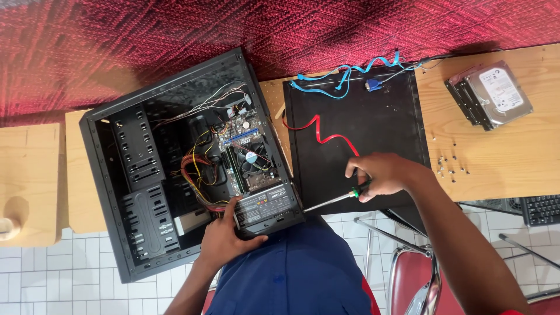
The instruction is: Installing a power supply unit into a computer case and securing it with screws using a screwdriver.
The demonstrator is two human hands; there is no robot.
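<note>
Down on the wooden desk (507, 157), an open black computer case (111, 192) lies on its side, and the person leans right over it. The left hand (224, 236) is wrapped around the near end of the power supply (267, 205), thumb on top, fingers curled under its lower edge; the grey box sits in the case's near right corner, just beside the motherboard (242, 154) with its round cooler fan. A bundle of red, yellow and black wires (195, 175) loops from the supply into the middle of the case.

Over to the right, the right hand (379, 175) is closed around a screwdriver (335, 199) with a green and black handle. Its metal shaft slants down and left, the tip touching or nearly touching the right edge of the case next to the power supply; whether it sits in a screw cannot be told. That hand hovers above the black side panel (361, 116), which lies flat on the desk beside the case. A red flat cable (318, 131) snakes across the panel, and blue cables (350, 73) tangle along its far edge.

Further right, a stack of hard drives (490, 93) rests on the desk, well apart from the hands, with small screws (449, 166) scattered near the panel's right edge. A black keyboard (542, 209) peeks in at the right edge.
</note>
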